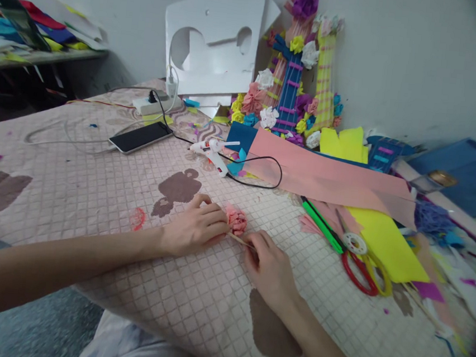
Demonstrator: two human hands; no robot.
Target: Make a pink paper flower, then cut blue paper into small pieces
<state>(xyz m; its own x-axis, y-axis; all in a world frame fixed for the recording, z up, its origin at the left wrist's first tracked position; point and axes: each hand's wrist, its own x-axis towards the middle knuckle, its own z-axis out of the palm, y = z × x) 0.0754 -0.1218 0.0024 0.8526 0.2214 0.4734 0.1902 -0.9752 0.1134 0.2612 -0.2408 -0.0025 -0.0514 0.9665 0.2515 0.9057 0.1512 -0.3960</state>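
A pink crepe-paper flower (237, 222) lies just above the table at the middle of the head view. My left hand (200, 225) is closed at its left side, fingertips gripping the flower's lower edge. Between the hands runs a thin wooden stick (240, 240), one end by the flower. The fingers of my right hand (269, 263) are curled around its other end. Where the stick meets the flower is partly hidden by my left fingers.
A white hot glue gun (213, 152) with a looping black cord and a phone (141, 136) lie beyond my hands. To the right are scissors (359, 274), a green cutter (321, 225) and a pink paper sheet (331, 173). Flower-decorated paper guitars (289, 93) lean at the wall.
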